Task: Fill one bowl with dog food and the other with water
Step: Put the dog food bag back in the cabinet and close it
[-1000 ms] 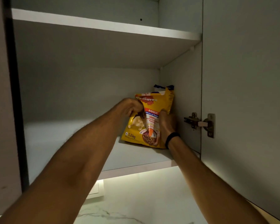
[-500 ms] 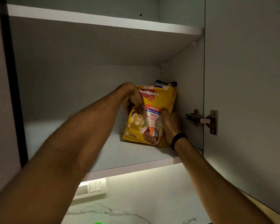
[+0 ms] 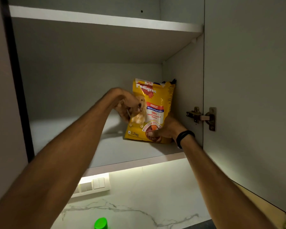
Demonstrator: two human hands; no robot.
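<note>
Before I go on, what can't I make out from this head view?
The bowls: neither shows in the head view, which looks up into the cupboard.
The dog food bag: part of its left edge is behind the left hand, and its lower right corner is behind the right hand.
The green cap: cut off by the bottom edge; what it closes is unseen.
The top shelf: its contents are hidden by its own board.

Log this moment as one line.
dog food bag | on cabinet shelf | left hand grips left edge | right hand grips lower right
</note>
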